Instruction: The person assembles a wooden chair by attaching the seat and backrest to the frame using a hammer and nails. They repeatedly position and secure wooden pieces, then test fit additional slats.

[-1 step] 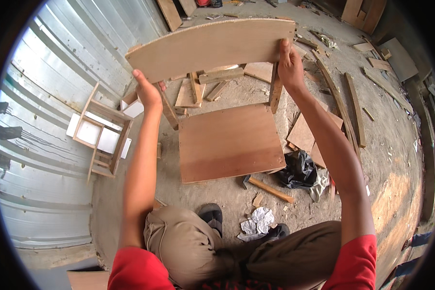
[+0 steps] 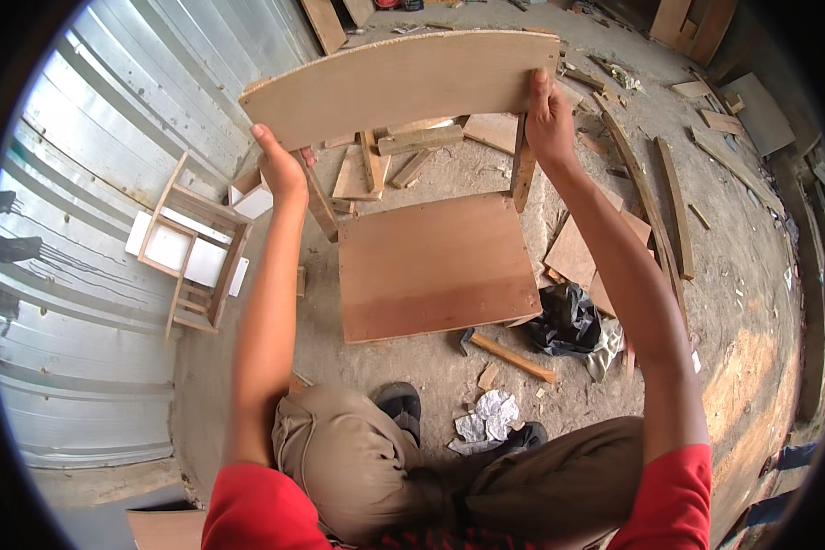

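Observation:
In front of me stands a small wooden chair with a curved plywood backrest (image 2: 403, 87) and a flat plywood seat (image 2: 440, 266). My left hand (image 2: 282, 170) is closed round the backrest's lower left corner, thumb on the near face and fingertips showing below. At the opposite end, my right hand (image 2: 550, 124) grips the backrest, its thumb laid up the near face and its other fingers mostly hidden behind. Two wooden uprights join backrest and seat. A hammer (image 2: 513, 357) with a wooden handle lies on the floor just before the seat.
Right of the seat are a black plastic bag (image 2: 564, 321) and plywood pieces (image 2: 573, 252). Crumpled paper (image 2: 490, 417) lies by my feet. A small wooden frame (image 2: 192, 247) with white panels leans near the metal wall (image 2: 82, 312). Long timber strips (image 2: 674, 206) and offcuts (image 2: 422, 139) lie beyond.

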A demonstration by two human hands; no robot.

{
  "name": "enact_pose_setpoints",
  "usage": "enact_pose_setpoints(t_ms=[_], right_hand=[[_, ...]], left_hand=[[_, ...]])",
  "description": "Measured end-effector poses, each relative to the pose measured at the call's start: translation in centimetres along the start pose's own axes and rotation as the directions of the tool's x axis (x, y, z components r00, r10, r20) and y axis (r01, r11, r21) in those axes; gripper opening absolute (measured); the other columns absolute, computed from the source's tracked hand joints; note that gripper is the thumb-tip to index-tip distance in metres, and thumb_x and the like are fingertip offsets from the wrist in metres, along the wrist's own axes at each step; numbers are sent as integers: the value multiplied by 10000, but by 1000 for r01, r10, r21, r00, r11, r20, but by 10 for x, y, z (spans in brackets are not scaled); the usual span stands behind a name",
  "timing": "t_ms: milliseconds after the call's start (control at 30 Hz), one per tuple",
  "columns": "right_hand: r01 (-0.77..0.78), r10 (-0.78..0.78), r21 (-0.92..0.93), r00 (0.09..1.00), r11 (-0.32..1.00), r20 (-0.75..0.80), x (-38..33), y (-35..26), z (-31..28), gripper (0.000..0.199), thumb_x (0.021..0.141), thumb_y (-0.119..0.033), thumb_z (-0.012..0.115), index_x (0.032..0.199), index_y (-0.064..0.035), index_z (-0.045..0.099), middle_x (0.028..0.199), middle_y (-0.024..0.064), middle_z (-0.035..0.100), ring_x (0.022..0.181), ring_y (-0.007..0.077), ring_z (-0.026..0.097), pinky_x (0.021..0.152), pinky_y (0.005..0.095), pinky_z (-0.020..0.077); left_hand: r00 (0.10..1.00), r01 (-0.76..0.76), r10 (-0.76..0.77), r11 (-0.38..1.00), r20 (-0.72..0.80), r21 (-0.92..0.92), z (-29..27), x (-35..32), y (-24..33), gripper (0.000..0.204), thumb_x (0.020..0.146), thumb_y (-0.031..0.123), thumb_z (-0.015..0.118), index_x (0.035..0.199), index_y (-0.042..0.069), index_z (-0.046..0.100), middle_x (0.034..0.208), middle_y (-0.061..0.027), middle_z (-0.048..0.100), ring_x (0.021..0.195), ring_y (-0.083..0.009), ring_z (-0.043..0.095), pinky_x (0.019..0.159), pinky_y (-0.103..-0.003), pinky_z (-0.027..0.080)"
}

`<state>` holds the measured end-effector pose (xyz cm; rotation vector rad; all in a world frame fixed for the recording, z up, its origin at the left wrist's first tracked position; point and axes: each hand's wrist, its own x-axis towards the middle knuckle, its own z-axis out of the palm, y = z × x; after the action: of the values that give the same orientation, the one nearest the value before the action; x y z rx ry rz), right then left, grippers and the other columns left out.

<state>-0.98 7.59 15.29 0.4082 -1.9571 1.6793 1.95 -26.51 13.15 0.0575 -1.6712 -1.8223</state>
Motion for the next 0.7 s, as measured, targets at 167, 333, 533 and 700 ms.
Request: enact_pose_setpoints(t_ms=[167,333,533,700], right_hand=[[27,-27,6,1000,1000,-12,-2,9,-2,551,1054,-471,350,963,13,595,827,17,565,830,111,482,778,276,431],[1,-2,-71,1000,997,-13,10,11,-2,566,1026,-500,409,1156,30,558,938,128,635,916,199,586,829,338,469],[-313,306,-256,950,915,-67,-104,59,-20,870,944,-539,547,1414,136,263,1397,333,353,1330,380,375,1113,460,306],[-829,907,-372,364,419,210,-167,103,-47,984,791,-727,619,1273,125,522,1246,324,566,1241,380,532,1025,436,429]], left_hand=[[999,-54,54,998,4,-29,4,-13,5,768,952,724,237,959,21,545,614,-58,526,498,-163,487,490,-294,406],[1000,28,-26,995,-13,98,10,-3,3,761,961,710,241,995,14,548,628,-57,531,548,-169,506,539,-295,409],[1000,4,-15,922,24,387,-39,-66,-56,640,998,573,414,1171,-34,519,1117,-124,597,1010,-201,545,940,-345,412],[718,586,-694,642,52,494,-65,-131,-111,876,875,606,614,1439,-17,367,1412,-181,468,1301,-295,461,1014,-396,426]])
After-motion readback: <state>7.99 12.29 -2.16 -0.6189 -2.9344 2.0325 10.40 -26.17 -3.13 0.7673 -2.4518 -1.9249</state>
